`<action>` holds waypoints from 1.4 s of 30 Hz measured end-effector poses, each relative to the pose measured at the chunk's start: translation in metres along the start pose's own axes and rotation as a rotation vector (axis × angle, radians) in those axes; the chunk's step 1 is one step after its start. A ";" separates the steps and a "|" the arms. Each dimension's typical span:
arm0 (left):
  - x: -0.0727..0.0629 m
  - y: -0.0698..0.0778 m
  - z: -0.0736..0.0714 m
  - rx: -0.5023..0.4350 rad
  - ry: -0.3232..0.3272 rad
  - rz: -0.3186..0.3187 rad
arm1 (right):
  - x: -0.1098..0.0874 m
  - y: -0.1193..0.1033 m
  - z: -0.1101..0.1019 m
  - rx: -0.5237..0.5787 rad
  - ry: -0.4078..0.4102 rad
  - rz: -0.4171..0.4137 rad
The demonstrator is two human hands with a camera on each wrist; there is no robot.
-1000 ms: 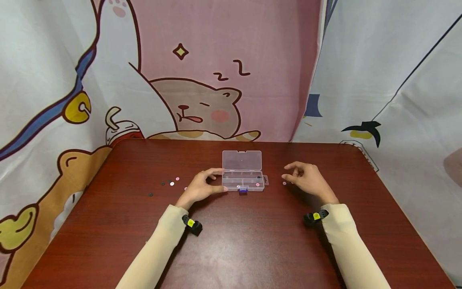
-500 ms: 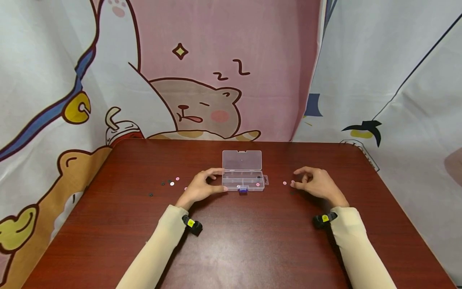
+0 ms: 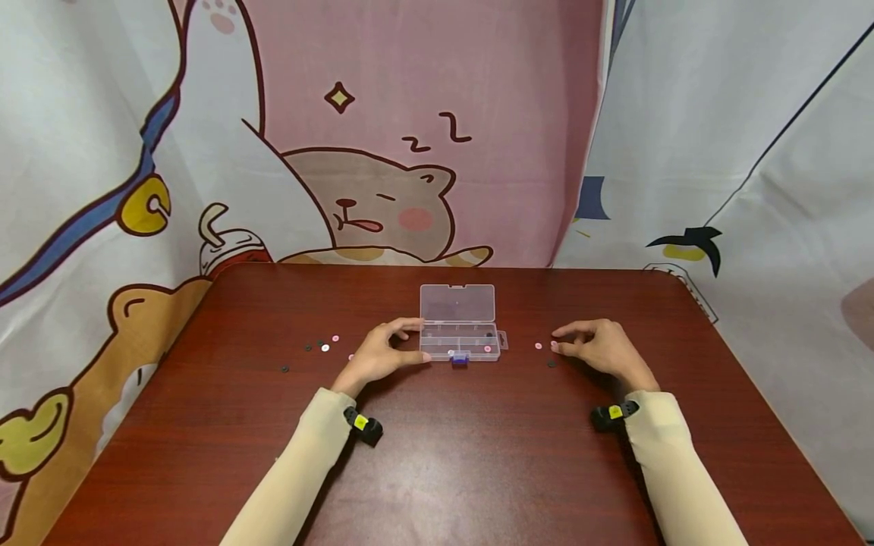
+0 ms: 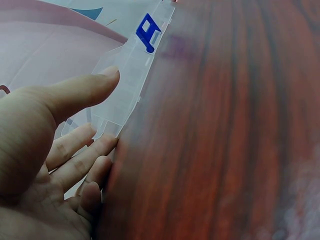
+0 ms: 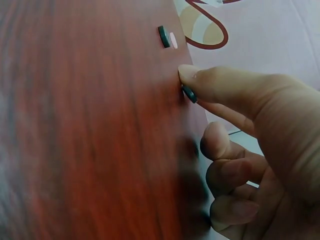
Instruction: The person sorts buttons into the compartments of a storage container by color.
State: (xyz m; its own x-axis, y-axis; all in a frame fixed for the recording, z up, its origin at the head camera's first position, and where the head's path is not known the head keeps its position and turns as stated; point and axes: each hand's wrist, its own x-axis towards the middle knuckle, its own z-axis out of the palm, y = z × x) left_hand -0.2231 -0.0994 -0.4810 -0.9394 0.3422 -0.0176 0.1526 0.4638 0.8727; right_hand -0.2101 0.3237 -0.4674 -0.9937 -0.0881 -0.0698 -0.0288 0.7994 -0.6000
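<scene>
A clear plastic compartment box [image 3: 459,343] lies with its lid folded back and a blue latch [image 4: 148,32] at its front. My left hand [image 3: 381,350] holds its left end, thumb at the front corner and index finger at the back. My right hand [image 3: 601,353] is low over the table right of the box. Right at its thumb tip is a small dark button-like disc [image 5: 189,94], partly hidden by the thumb. In the head view a gap shows between thumb and index finger. Close by lie a pink disc [image 3: 538,346] and another dark disc [image 3: 551,364].
Left of the left hand lie several loose discs, among them a white one [image 3: 325,348], a pink one [image 3: 335,338] and a dark one [image 3: 284,368]. The box holds a few discs, including a pink one [image 3: 488,349]. A printed curtain [image 3: 519,152] hangs behind the table.
My right hand has moved right and slightly nearer, past the pink disc, and its index finger has come down closer to the thumb. The left hand and box stay put.
</scene>
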 end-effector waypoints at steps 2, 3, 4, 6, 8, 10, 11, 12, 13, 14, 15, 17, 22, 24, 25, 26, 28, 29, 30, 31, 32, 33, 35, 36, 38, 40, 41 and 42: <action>0.000 0.001 0.000 -0.001 -0.002 0.000 | 0.000 0.000 0.001 0.008 0.006 0.010; 0.000 0.001 -0.001 -0.002 -0.002 0.002 | 0.000 0.000 0.001 0.013 0.010 0.015; 0.000 0.002 -0.001 -0.003 -0.002 0.003 | 0.001 -0.001 0.001 0.016 0.012 0.016; 0.000 0.002 -0.001 -0.003 -0.001 0.004 | 0.001 -0.001 0.001 0.019 0.017 0.016; 0.000 0.002 -0.001 -0.003 -0.002 0.001 | 0.000 -0.001 0.001 0.020 0.022 0.012; 0.000 0.002 -0.002 -0.001 -0.003 -0.002 | 0.000 -0.002 0.001 0.017 0.023 0.009; 0.000 0.002 -0.002 0.000 -0.004 -0.002 | 0.000 -0.002 0.001 0.016 0.023 0.009; 0.000 0.002 -0.002 0.001 -0.004 -0.001 | 0.000 -0.002 0.001 0.016 0.023 0.011; 0.000 0.002 -0.002 0.001 -0.007 0.000 | 0.000 -0.003 0.001 0.016 0.022 0.012; 0.000 0.003 -0.002 0.001 -0.007 0.001 | 0.000 -0.003 0.001 0.015 0.020 0.014; 0.000 0.003 -0.002 0.000 -0.007 0.002 | 0.000 -0.003 0.000 0.014 0.020 0.013; 0.000 0.002 -0.002 -0.002 -0.007 0.001 | 0.000 -0.004 0.001 0.013 0.021 0.010; 0.000 0.002 -0.002 -0.001 -0.007 -0.006 | 0.001 -0.006 0.003 0.008 0.031 0.000; 0.000 0.002 -0.002 0.000 -0.007 -0.006 | 0.001 -0.007 0.004 0.010 0.035 0.009; 0.000 0.001 -0.002 0.001 -0.006 -0.006 | 0.001 -0.007 0.004 0.010 0.035 0.014; 0.000 0.001 -0.002 0.001 -0.006 -0.005 | 0.001 -0.008 0.005 0.010 0.035 0.015; 0.000 0.001 -0.002 0.003 -0.005 -0.005 | 0.001 -0.008 0.005 0.016 0.035 0.025; 0.000 0.001 -0.002 0.005 -0.005 -0.005 | 0.001 -0.009 0.005 0.017 0.036 0.029; 0.000 0.001 -0.001 0.005 -0.004 -0.006 | 0.001 -0.009 0.005 0.018 0.036 0.030; 0.000 0.001 -0.001 0.006 -0.004 -0.007 | 0.001 -0.009 0.005 0.019 0.034 0.029; 0.000 0.001 -0.001 0.006 -0.004 -0.007 | 0.001 -0.009 0.005 0.020 0.033 0.028; 0.000 0.001 -0.001 0.006 -0.003 -0.009 | 0.001 -0.009 0.005 0.022 0.033 0.031; 0.000 0.001 -0.001 0.005 -0.003 -0.010 | 0.001 -0.009 0.005 0.022 0.033 0.032; 0.000 0.001 -0.001 0.004 -0.003 -0.010 | 0.001 -0.009 0.005 0.022 0.031 0.029; 0.000 0.000 0.000 0.001 -0.002 -0.014 | 0.001 -0.008 0.005 0.021 0.028 0.026; 0.000 0.000 0.000 0.000 -0.002 -0.018 | 0.001 -0.008 0.006 0.026 0.026 0.028; 0.000 0.000 0.000 -0.001 -0.002 -0.021 | 0.001 -0.008 0.006 0.028 0.026 0.028; 0.000 0.000 0.000 -0.003 -0.003 -0.023 | 0.001 -0.008 0.006 0.029 0.028 0.024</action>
State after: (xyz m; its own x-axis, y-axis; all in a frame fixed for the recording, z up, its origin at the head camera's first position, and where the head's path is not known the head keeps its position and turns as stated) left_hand -0.2228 -0.0993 -0.4807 -0.9419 0.3337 -0.0389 0.1302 0.4693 0.8734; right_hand -0.2098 0.3134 -0.4671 -0.9967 -0.0521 -0.0624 -0.0020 0.7834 -0.6215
